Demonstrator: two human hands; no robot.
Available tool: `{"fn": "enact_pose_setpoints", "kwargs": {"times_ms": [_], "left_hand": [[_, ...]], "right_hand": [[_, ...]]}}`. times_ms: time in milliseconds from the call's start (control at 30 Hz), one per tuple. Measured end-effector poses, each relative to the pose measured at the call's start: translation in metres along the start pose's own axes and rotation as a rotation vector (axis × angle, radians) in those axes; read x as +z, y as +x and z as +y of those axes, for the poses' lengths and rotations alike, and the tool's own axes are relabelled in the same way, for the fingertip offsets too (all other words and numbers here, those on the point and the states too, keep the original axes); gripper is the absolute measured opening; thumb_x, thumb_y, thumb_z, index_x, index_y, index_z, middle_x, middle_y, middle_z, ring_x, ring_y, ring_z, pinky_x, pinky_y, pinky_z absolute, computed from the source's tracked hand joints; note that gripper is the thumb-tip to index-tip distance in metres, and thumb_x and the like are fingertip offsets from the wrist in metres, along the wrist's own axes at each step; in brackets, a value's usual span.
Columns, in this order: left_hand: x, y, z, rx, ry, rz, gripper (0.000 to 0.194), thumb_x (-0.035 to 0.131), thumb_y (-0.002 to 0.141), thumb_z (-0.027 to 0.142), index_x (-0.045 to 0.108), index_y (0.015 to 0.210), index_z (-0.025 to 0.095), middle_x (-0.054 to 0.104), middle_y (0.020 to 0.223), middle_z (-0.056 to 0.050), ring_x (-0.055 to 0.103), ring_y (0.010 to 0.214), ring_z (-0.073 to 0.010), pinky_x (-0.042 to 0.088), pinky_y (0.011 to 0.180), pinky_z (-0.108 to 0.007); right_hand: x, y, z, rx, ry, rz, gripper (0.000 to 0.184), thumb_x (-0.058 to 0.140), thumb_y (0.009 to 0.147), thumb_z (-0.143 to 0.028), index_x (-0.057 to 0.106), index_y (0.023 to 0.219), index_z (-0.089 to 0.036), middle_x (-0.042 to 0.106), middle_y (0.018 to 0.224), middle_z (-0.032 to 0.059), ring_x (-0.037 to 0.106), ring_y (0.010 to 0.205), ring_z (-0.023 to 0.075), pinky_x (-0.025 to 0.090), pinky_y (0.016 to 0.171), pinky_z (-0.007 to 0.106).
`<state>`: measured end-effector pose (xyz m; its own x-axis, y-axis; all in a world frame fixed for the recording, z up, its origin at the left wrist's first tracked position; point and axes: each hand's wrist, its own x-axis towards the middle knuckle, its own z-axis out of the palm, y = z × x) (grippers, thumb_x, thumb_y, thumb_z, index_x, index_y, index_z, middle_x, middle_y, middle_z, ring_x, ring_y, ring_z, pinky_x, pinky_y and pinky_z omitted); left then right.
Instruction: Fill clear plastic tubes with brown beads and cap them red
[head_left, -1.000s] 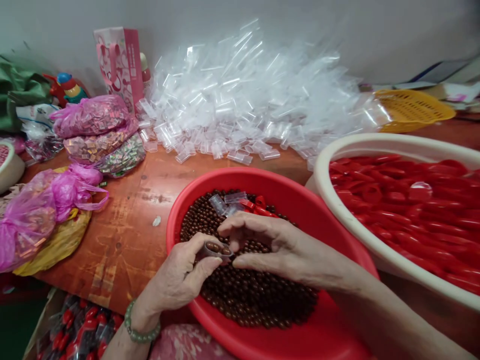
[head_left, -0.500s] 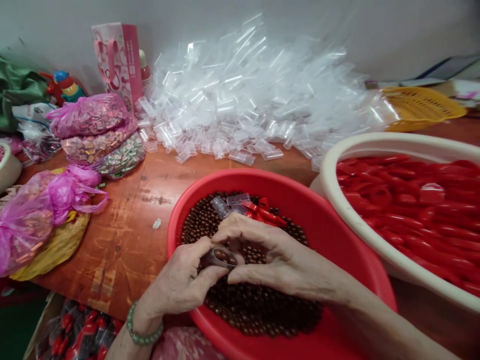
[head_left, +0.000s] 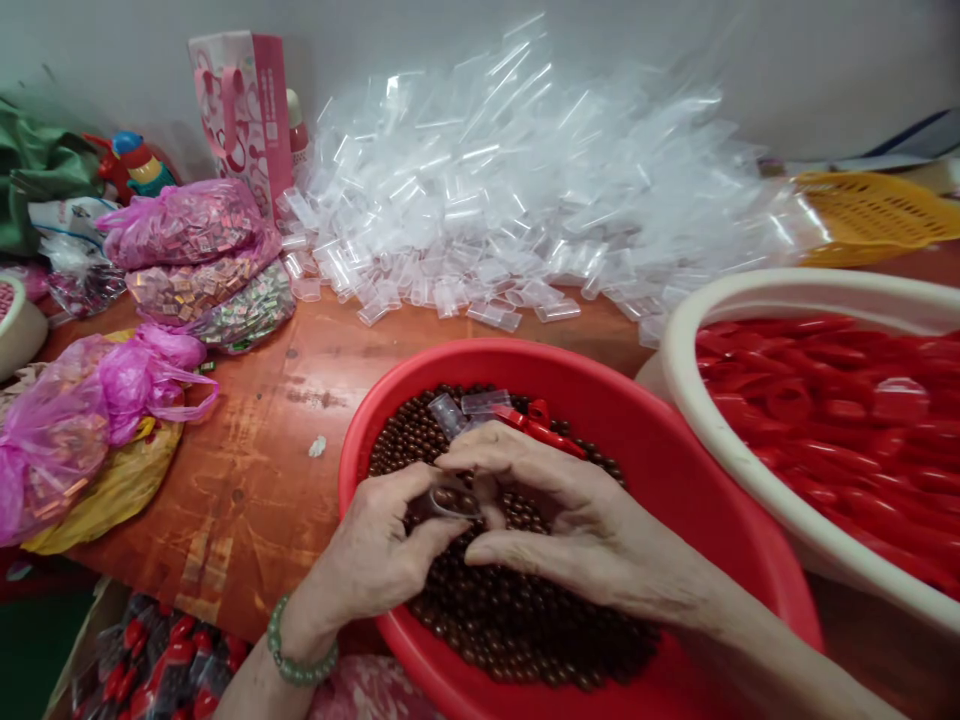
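Note:
My left hand [head_left: 386, 545], a green bead bracelet on its wrist, pinches a short clear plastic tube [head_left: 442, 505] between thumb and fingers. Dark brown balls show inside the tube's mouth, which faces right. Around that mouth curves my right hand [head_left: 555, 515], thumb and fingers apart; its inner fingertips are partly hidden, close to the tube. Both hands are over a red basin [head_left: 697, 440] holding a heap of brown balls [head_left: 517, 630]. On the heap, beyond my right hand, lie two clear tubes [head_left: 484, 402] and some red plastic pieces [head_left: 544, 428].
To the right stands a cream tub [head_left: 679, 345] of red plastic parts, with a yellow basket [head_left: 885, 215] behind it. Clear tubes [head_left: 487, 210] are piled along the wall. Pink bags [head_left: 64, 430] lie left on the wooden table [head_left: 262, 450]. A box of red-capped items [head_left: 165, 660] sits below.
The view has shifted slightly, so most things appear a little farther right. My left hand keeps its hold on the tube, and my right hand stays beside its mouth with the fingers slightly moved.

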<state>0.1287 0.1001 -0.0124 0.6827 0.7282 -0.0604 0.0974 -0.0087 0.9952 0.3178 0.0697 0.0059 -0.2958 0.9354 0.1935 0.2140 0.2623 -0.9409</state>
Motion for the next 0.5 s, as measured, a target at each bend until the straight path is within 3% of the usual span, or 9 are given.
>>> {"fn": "enact_pose_setpoints", "kwargs": {"times_ms": [133,333,500], "left_hand": [[0.001,0.001,0.003,-0.019,-0.002,0.019,0.012,0.061,0.086,0.017,0.069,0.094,0.015,0.072,0.093,-0.006,0.065,0.086,-0.0166,0.051,0.080,-0.027],[0.001,0.003,0.002,-0.022,0.027,0.007,0.013,0.061,0.085,0.017,0.069,0.096,0.016,0.072,0.092,-0.005,0.065,0.085,-0.0162,0.051,0.079,-0.027],[-0.001,0.002,0.004,-0.050,0.001,-0.019,0.013,0.065,0.081,0.014,0.070,0.093,0.017,0.073,0.089,-0.003,0.065,0.081,-0.0138,0.049,0.076,-0.023]], "right_hand": [[0.000,-0.002,0.002,0.021,0.024,0.025,0.040,0.075,0.078,-0.038,0.060,0.114,-0.029,0.059,0.094,0.0024,0.056,0.067,0.0118,0.051,0.063,0.025],[-0.004,-0.004,0.000,0.007,-0.002,0.086,0.041,0.076,0.077,-0.041,0.062,0.114,-0.032,0.059,0.087,0.0005,0.057,0.068,0.0130,0.051,0.067,0.028],[-0.018,-0.008,0.010,0.143,0.005,0.347,0.029,0.071,0.080,-0.043,0.066,0.106,-0.030,0.061,0.084,-0.0001,0.056,0.066,0.0129,0.048,0.063,0.026]]}}
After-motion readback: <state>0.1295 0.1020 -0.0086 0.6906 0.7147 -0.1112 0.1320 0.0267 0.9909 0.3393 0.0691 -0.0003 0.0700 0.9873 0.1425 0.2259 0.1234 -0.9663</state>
